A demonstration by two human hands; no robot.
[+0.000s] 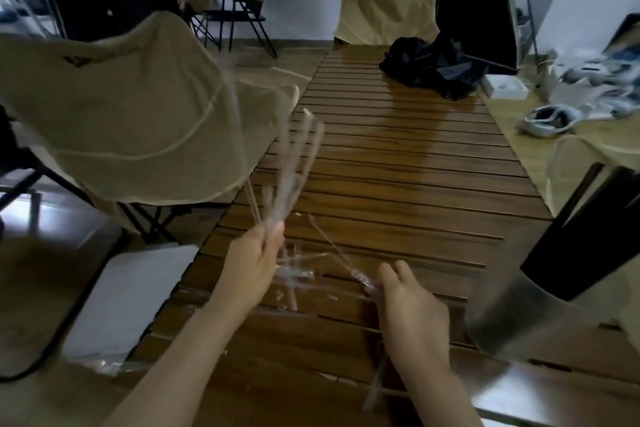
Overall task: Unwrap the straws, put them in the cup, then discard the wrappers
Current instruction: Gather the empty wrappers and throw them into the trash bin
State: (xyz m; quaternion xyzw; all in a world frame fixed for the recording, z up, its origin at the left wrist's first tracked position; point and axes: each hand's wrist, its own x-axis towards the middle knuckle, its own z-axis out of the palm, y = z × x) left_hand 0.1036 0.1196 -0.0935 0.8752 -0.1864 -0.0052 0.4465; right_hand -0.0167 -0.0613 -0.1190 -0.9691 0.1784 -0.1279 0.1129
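Observation:
My left hand [254, 262] is closed on a bunch of clear plastic wrappers [294, 170] that fan upward above the wooden slatted table [398, 163]. To its right, my right hand [410, 314] pinches another clear wrapper [362, 279] low over the table, and more clear strips hang below its wrist. A few loose wrapper pieces [294, 282] lie on the slats between my hands. A metal cup [519, 319] stands at the right edge and holds several black straws [588, 232] that lean up to the right.
A beige folding chair [121, 107] stands close on the left, and a second one sits at the table's far end. A black cloth bundle [433, 69] lies on the far part of the table. A white bin [128, 298] is on the floor at lower left.

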